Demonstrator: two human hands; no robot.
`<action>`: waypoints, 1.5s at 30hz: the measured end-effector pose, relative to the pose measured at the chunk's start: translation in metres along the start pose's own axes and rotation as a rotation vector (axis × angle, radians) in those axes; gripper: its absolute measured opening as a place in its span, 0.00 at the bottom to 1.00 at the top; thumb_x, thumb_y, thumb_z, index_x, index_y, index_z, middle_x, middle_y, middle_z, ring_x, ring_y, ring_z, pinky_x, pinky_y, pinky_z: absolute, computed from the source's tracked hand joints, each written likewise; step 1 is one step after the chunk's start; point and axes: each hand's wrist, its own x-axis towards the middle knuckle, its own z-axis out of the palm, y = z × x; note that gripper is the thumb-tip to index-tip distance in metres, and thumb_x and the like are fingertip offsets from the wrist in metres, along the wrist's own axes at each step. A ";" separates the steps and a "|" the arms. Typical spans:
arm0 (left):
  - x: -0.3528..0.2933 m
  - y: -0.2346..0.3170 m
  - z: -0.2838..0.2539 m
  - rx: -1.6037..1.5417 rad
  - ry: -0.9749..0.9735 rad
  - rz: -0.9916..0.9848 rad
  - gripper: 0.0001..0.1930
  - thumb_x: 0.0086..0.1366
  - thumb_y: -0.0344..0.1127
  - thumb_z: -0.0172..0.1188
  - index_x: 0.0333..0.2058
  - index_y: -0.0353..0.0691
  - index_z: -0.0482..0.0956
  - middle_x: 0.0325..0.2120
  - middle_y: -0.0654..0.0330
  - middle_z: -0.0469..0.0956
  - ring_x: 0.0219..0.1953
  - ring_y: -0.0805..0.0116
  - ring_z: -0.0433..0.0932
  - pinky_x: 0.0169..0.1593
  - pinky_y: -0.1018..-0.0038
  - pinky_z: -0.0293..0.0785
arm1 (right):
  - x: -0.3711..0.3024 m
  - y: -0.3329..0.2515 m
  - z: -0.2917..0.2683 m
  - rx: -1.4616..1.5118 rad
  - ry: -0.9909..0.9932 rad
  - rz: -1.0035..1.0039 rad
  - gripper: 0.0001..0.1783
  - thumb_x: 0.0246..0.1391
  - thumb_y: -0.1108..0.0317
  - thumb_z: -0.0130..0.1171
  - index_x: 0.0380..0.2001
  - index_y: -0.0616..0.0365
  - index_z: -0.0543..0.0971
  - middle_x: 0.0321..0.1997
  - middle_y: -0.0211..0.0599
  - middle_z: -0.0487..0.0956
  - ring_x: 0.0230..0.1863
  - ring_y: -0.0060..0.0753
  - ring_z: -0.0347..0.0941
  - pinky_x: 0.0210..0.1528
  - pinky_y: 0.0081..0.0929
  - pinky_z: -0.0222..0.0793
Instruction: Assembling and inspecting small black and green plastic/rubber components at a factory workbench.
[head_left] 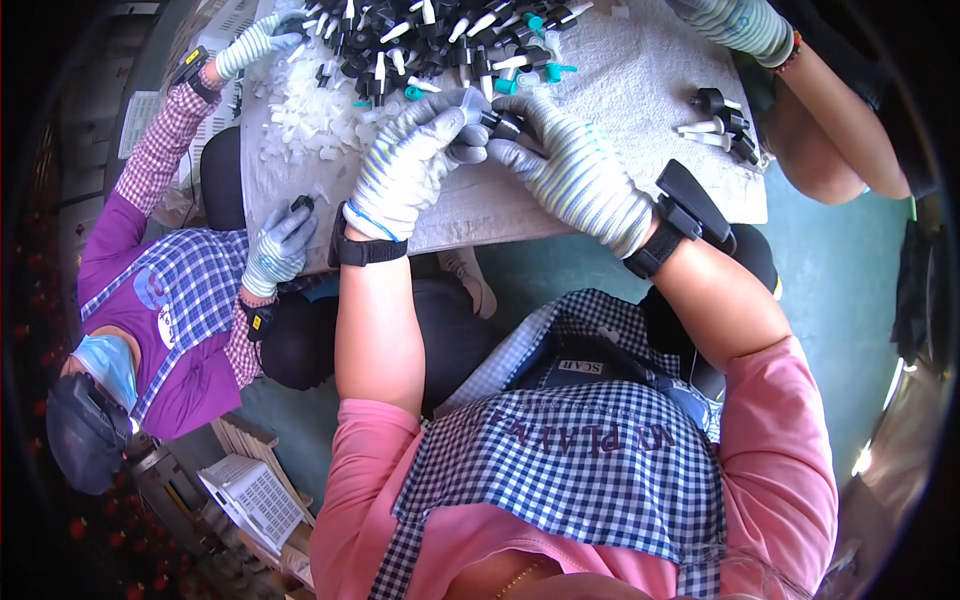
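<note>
Both my hands wear striped knit gloves and meet above the near part of the table. My left hand (408,170) is closed on a small translucent plastic cap (470,103). My right hand (580,175) pinches a small black plastic pump top (506,124) right beside that cap; whether the two pieces are joined, I cannot tell. Just beyond them lies a big pile of black pump tops (380,35) with white nozzles, a few teal pieces (552,73) among them. Loose translucent caps (320,115) are heaped left of my left hand.
A cloth-covered table (640,80) carries the parts. Several black-and-white pump tops (722,125) lie at its right side. On the left, a co-worker's gloved hand (280,245) holds a small black piece; their other reaches the caps. Another person's gloved hand (740,28) shows at upper right.
</note>
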 end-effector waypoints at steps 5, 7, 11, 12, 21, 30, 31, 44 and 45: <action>0.002 -0.003 -0.009 -0.092 -0.060 -0.018 0.15 0.68 0.36 0.58 0.48 0.34 0.79 0.32 0.59 0.82 0.34 0.70 0.82 0.38 0.73 0.80 | -0.002 -0.003 -0.002 0.010 -0.019 0.017 0.23 0.54 0.62 0.65 0.52 0.58 0.74 0.44 0.49 0.81 0.44 0.50 0.79 0.45 0.37 0.75; 0.002 -0.003 -0.011 -0.106 -0.063 -0.025 0.14 0.68 0.36 0.58 0.48 0.34 0.79 0.33 0.58 0.82 0.34 0.70 0.82 0.38 0.73 0.80 | -0.001 -0.002 -0.001 0.041 -0.017 -0.008 0.23 0.54 0.64 0.64 0.52 0.57 0.74 0.43 0.49 0.81 0.44 0.50 0.79 0.44 0.37 0.75; 0.001 -0.004 -0.016 -0.227 -0.020 -0.080 0.14 0.68 0.36 0.59 0.47 0.34 0.80 0.33 0.58 0.83 0.32 0.69 0.82 0.38 0.73 0.80 | -0.002 -0.005 -0.003 0.079 -0.044 -0.031 0.21 0.54 0.66 0.64 0.52 0.55 0.74 0.43 0.49 0.81 0.43 0.51 0.79 0.43 0.38 0.75; 0.000 -0.005 -0.016 -0.230 -0.019 -0.079 0.14 0.68 0.36 0.59 0.47 0.34 0.80 0.33 0.58 0.83 0.32 0.69 0.82 0.38 0.73 0.80 | -0.002 -0.004 -0.003 0.078 -0.046 -0.031 0.21 0.54 0.66 0.64 0.52 0.55 0.74 0.43 0.49 0.81 0.43 0.51 0.79 0.43 0.38 0.75; -0.003 -0.002 -0.006 -0.032 0.071 -0.074 0.15 0.68 0.39 0.57 0.46 0.35 0.81 0.33 0.60 0.82 0.32 0.71 0.79 0.36 0.76 0.75 | -0.004 0.005 0.012 0.105 -0.055 -0.017 0.22 0.56 0.65 0.62 0.54 0.54 0.73 0.42 0.50 0.81 0.44 0.54 0.78 0.44 0.38 0.73; 0.000 -0.004 -0.004 0.845 0.085 0.244 0.26 0.72 0.55 0.46 0.52 0.38 0.76 0.45 0.53 0.80 0.47 0.66 0.79 0.51 0.66 0.75 | -0.011 -0.013 0.014 -0.169 -0.220 -0.226 0.18 0.54 0.65 0.62 0.45 0.61 0.75 0.36 0.51 0.79 0.39 0.56 0.77 0.41 0.42 0.72; -0.009 0.001 0.018 0.955 0.057 0.201 0.25 0.72 0.54 0.47 0.51 0.37 0.77 0.43 0.52 0.81 0.45 0.65 0.80 0.50 0.65 0.76 | -0.015 -0.011 0.017 -0.125 -0.219 -0.172 0.21 0.51 0.61 0.62 0.47 0.57 0.76 0.39 0.48 0.80 0.44 0.52 0.75 0.48 0.46 0.69; 0.005 -0.010 0.072 1.365 0.127 0.120 0.24 0.65 0.53 0.57 0.32 0.31 0.80 0.29 0.40 0.79 0.35 0.42 0.79 0.37 0.56 0.74 | -0.033 0.024 0.034 -0.242 -0.258 -0.243 0.15 0.51 0.64 0.58 0.40 0.60 0.80 0.35 0.48 0.81 0.36 0.50 0.77 0.40 0.42 0.73; 0.005 -0.010 0.071 1.365 0.123 0.128 0.24 0.65 0.53 0.56 0.32 0.32 0.80 0.29 0.40 0.80 0.35 0.42 0.79 0.37 0.56 0.75 | -0.034 0.027 0.037 -0.250 -0.231 -0.259 0.15 0.51 0.64 0.58 0.40 0.60 0.80 0.36 0.49 0.81 0.36 0.49 0.78 0.39 0.42 0.73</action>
